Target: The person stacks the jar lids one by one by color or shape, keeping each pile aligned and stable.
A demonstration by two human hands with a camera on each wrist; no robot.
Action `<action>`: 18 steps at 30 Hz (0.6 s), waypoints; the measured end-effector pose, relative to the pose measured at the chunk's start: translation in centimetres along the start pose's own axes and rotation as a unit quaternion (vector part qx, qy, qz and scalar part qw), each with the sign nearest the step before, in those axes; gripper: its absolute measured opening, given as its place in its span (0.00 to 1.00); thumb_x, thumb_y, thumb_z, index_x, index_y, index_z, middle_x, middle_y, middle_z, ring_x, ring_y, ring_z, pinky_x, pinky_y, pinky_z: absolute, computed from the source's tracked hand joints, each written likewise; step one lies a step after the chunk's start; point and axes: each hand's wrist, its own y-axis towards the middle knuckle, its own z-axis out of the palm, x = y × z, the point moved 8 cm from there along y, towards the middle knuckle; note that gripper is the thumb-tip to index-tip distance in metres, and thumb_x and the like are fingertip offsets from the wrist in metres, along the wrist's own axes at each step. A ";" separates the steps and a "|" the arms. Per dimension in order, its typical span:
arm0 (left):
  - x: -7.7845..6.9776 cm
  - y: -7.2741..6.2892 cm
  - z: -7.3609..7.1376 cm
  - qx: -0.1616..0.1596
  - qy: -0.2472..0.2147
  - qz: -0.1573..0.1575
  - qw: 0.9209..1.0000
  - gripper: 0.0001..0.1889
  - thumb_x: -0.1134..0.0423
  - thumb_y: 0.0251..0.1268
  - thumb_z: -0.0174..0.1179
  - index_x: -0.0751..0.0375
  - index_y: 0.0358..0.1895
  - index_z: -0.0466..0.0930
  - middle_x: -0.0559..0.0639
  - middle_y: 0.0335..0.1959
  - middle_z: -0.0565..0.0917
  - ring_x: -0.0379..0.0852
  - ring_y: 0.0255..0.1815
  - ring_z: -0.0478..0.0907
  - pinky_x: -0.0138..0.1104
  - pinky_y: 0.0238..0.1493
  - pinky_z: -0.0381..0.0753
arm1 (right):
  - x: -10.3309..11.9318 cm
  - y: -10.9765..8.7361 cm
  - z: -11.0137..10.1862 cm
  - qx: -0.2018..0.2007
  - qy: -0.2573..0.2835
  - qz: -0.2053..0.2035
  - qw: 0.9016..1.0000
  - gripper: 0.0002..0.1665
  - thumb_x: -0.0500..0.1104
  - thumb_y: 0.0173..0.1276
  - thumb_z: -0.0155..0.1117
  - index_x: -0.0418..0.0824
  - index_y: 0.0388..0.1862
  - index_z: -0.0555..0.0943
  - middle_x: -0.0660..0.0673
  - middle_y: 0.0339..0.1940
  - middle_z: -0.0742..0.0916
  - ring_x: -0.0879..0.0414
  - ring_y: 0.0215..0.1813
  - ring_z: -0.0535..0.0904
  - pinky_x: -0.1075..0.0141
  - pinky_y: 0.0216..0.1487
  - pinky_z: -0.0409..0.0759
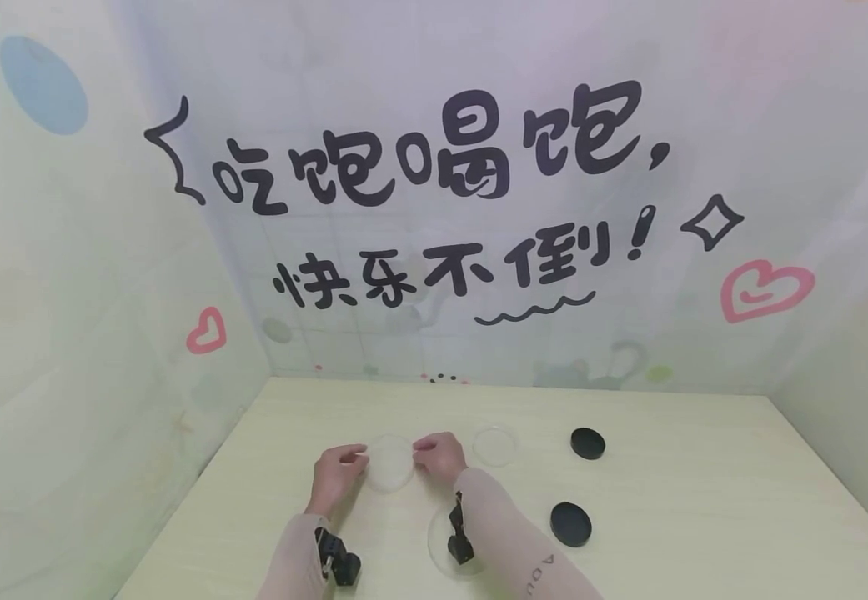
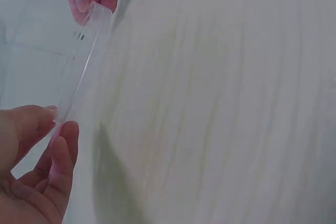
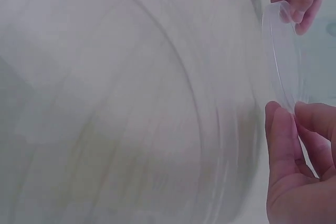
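Between my two hands is a clear, round, shallow petri dish (image 1: 391,463). In the left wrist view the dish (image 2: 86,64) is seen edge-on, tilted, with small markings on its face. My left hand (image 1: 338,477) pinches its left edge between thumb and fingers. Opposite it, my right hand (image 1: 441,457) pinches the right edge, as the right wrist view also shows on the dish (image 3: 282,56). A smaller clear round piece (image 1: 494,446) lies on the table just right of my right hand.
Below my right forearm, and partly covered by it, lies a larger clear round dish (image 1: 437,546). Two black round shallow pieces (image 1: 588,443) lie at the right, one farther back than the other. A printed cloth wall (image 1: 434,350) borders the pale table (image 1: 704,500) behind.
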 end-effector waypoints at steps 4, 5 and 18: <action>-0.5 -0.1 0.2 0.010 -0.020 0.011 1.000 0.13 0.65 0.55 0.58 0.66 0.44 0.79 0.57 0.35 0.81 0.49 0.34 0.78 0.37 0.33 0.77 | 0.3 -0.1 -0.6 0.014 0.010 -0.009 1.000 0.10 0.31 0.53 0.61 0.30 0.36 0.81 0.42 0.27 0.84 0.56 0.26 0.78 0.69 0.27 0.76; -0.7 -0.1 0.3 0.012 -0.026 0.012 1.000 0.13 0.65 0.54 0.58 0.66 0.44 0.79 0.56 0.34 0.81 0.48 0.32 0.78 0.35 0.32 0.77 | 0.5 -0.2 -0.8 0.017 0.009 -0.014 1.000 0.10 0.31 0.53 0.61 0.30 0.36 0.81 0.42 0.27 0.84 0.55 0.26 0.79 0.69 0.27 0.76; -3.7 -1.2 0.8 0.028 -0.070 0.044 0.996 0.13 0.66 0.54 0.59 0.67 0.43 0.79 0.55 0.31 0.81 0.47 0.28 0.79 0.34 0.29 0.77 | 0.5 -1.9 -3.5 0.061 0.084 -0.020 0.994 0.13 0.32 0.56 0.61 0.27 0.41 0.78 0.41 0.32 0.82 0.53 0.35 0.80 0.67 0.36 0.78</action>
